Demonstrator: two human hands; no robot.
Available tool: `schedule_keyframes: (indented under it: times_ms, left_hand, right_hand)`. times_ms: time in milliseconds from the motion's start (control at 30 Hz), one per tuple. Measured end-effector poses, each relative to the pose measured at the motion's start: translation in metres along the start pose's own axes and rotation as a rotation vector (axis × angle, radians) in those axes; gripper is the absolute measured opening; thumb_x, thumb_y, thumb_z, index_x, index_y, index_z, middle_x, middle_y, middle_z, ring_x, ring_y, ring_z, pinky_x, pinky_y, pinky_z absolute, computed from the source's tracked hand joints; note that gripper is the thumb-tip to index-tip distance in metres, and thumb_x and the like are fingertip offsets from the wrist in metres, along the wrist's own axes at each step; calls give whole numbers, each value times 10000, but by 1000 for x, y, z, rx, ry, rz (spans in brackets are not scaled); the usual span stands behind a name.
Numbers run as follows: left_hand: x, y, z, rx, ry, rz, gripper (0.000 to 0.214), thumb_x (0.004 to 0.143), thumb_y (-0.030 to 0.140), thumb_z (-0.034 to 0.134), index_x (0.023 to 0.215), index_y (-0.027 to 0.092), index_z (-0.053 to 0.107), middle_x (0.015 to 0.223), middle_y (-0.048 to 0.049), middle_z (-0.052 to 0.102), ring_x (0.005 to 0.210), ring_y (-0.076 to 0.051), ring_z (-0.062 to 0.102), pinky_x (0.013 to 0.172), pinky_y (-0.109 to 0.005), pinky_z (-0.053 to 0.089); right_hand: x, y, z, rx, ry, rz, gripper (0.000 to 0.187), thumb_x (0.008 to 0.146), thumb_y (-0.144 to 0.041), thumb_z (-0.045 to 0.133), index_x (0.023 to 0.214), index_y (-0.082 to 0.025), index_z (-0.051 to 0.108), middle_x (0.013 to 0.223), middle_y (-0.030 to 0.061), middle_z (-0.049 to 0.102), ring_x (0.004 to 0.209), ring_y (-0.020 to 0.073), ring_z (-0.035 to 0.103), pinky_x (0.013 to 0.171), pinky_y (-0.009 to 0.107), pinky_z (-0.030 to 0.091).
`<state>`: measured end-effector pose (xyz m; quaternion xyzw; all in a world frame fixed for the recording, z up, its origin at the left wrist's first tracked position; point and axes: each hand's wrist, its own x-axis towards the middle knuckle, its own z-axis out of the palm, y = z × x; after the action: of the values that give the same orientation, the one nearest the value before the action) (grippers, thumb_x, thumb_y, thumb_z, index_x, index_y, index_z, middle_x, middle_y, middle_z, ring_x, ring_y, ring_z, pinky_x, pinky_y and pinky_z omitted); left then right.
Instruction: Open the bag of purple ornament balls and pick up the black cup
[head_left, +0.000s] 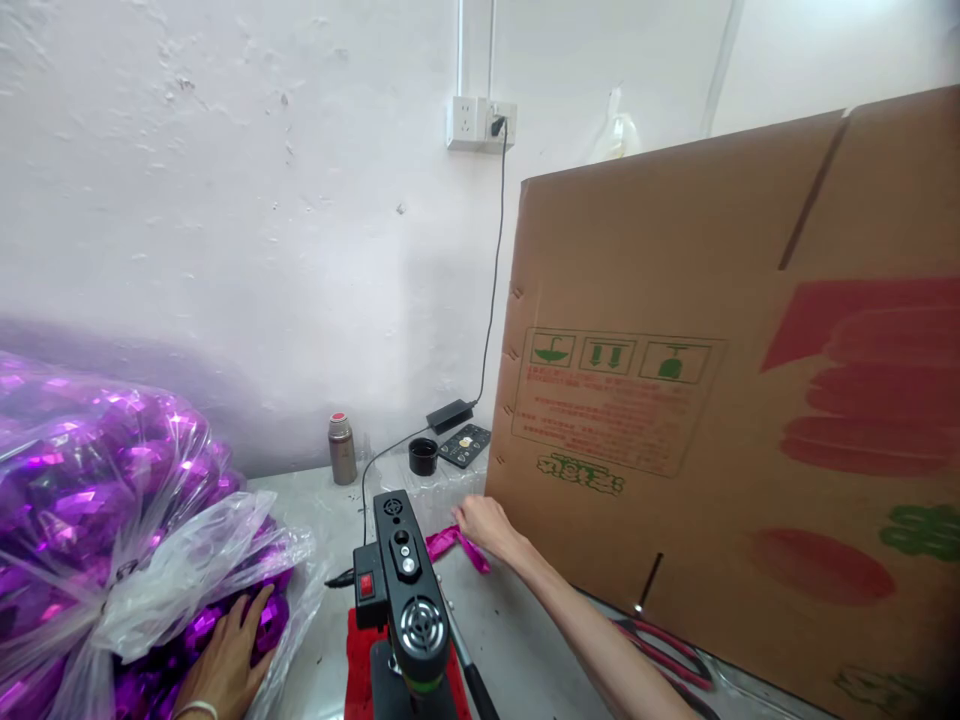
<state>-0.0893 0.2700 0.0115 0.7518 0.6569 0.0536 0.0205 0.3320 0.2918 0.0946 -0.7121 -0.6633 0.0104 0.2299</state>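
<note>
My left hand [229, 655], fingers spread, reaches into the shiny purple foil pieces [202, 625] at the lower left, by the opening of a clear plastic bag [187, 570]. Beyond the machine, my right hand [484, 525] has its fingers closed at a crumpled magenta foil strip [442, 543], just above the table. One end of the strip hangs below that hand. Between both hands stands a black machine [401, 570] with a red switch, round vents and a side lever [476, 685]. Red material [360, 660] lies beneath it.
A large cardboard box [622, 400] fills the right side. Red-handled scissors [667, 650] lie at its foot. Near the wall are a thermos [342, 450], a black cup [423, 457], a dark patterned flat item [465, 446] and a power adapter [450, 415] with its cable.
</note>
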Motion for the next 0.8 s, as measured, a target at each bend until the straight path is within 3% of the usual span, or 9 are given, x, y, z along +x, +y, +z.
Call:
schedule_keyframes:
  times_ms: [100, 167, 233, 333, 433, 533, 633, 800]
  left_hand:
    - [-2, 3, 2, 22, 32, -3, 656, 879, 350, 330, 1497, 131, 307, 1493, -202, 426, 1388, -335, 415, 1147, -507, 325]
    - [-3, 5, -1, 31, 23, -15, 656, 883, 357, 334, 1497, 127, 307, 1499, -211, 414, 1396, -342, 403, 1142, -498, 333]
    - [-5, 8, -7, 31, -3, -29, 663, 887, 377, 346, 1502, 133, 297, 1509, -212, 397, 1402, -347, 392, 1140, -485, 338]
    - [-7, 11, -17, 9, -56, -27, 679, 880, 383, 379, 1507, 141, 284, 1521, -209, 380, 1415, -336, 373, 1144, -470, 338]
    - [-9, 14, -24, -10, -74, -25, 679, 880, 368, 381, 1512, 143, 273, 1527, -203, 369, 1412, -323, 379, 1143, -471, 341]
    - [-9, 15, -26, -4, -99, -47, 689, 877, 364, 389, 1518, 151, 255, 1532, -193, 358, 1409, -321, 379, 1149, -466, 330]
    - [-7, 17, -27, -6, -119, -64, 708, 876, 374, 402, 1526, 156, 227, 1547, -195, 327, 1425, -327, 351, 1154, -456, 322]
    - [-6, 20, -29, 23, -131, -80, 701, 887, 373, 409, 1526, 148, 228, 1542, -215, 331, 1430, -346, 342, 1150, -446, 325]
  right_hand:
    - [29, -14, -18, 121, 137, 35, 336, 954, -369, 500, 1182, -164, 639, 1045, 105, 730, 1001, 225, 679, 833, 318, 489]
    - [45, -25, -19, 200, 205, 61, 586, 912, -433, 548, 1423, -177, 421, 1223, 111, 671, 1137, 230, 621, 889, 318, 472]
    - [57, -35, -10, 259, 231, 99, 841, 830, -468, 641, 1503, -140, 257, 1321, 152, 608, 1234, 278, 549, 953, 377, 446]
    - [68, -48, 8, 319, 239, 163, 996, 758, -479, 703, 1509, -69, 193, 1371, 227, 547, 1289, 366, 476, 1002, 487, 390]
    - [72, -54, 19, 358, 243, 209, 986, 734, -477, 722, 1480, -41, 246, 1400, 272, 498, 1344, 389, 407, 1040, 524, 327]
    - [69, -59, 16, 375, 254, 215, 815, 731, -437, 726, 1390, -74, 414, 1404, 268, 492, 1383, 379, 356, 1072, 518, 272]
    - [61, -64, 6, 390, 276, 158, 654, 784, -435, 666, 1318, -95, 501, 1391, 232, 516, 1401, 343, 334, 1102, 473, 238]
    - [44, -63, -22, 415, 287, 149, 656, 722, -427, 725, 1260, -97, 545, 1362, 228, 537, 1364, 357, 384, 1101, 496, 258]
